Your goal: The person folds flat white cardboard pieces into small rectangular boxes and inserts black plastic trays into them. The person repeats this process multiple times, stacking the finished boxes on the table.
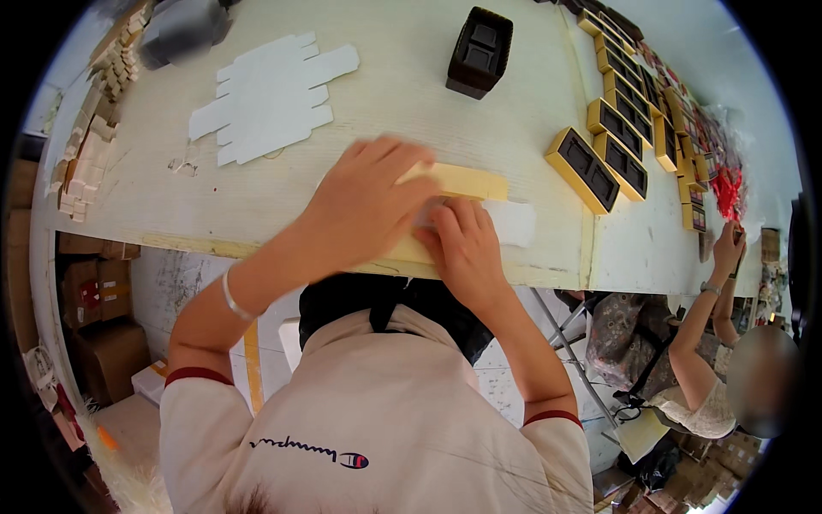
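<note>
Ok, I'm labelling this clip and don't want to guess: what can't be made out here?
All in the head view:
- Yellow box blank: its middle is covered by the left hand and right hand, so the fold state is hidden.
- Both hands are motion-blurred; the grip is unclear.
- Rows of yellow trays: the far ones are too small and bent by the rim.
- Co-worker's hand: what it holds is too small to tell.
</note>
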